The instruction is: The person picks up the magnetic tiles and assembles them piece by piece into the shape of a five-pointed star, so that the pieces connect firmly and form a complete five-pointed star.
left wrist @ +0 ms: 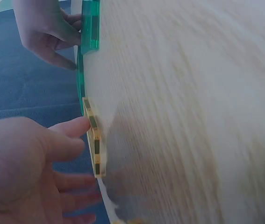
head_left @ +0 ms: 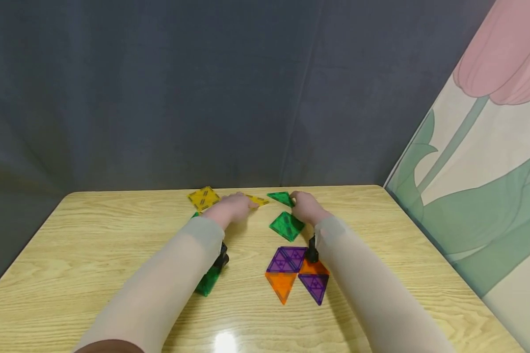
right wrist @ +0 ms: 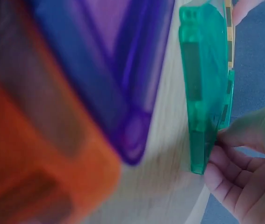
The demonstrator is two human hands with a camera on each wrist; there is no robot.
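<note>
My left hand [head_left: 235,208] reaches to the far side of the table, its index fingertip touching a flat yellow triangular magnetic tile [head_left: 258,200]. The other fingers are spread and hold nothing in the left wrist view. Farther right, my right hand [head_left: 308,208] pinches the right end of a green triangular magnetic tile [head_left: 280,197], which lies beside the yellow triangle. In the right wrist view its thumb [right wrist: 244,133] meets that tile and the other fingers curl. A green square tile [head_left: 287,226] lies just nearer than the triangle.
Purple [head_left: 287,260] and orange triangular tiles [head_left: 281,284] form a cluster near the right forearm. A yellow square tile [head_left: 204,198] lies left of the left hand. Green tiles [head_left: 208,281] are partly hidden under the left forearm. A dark curtain [head_left: 181,98] hangs behind the table [head_left: 115,235].
</note>
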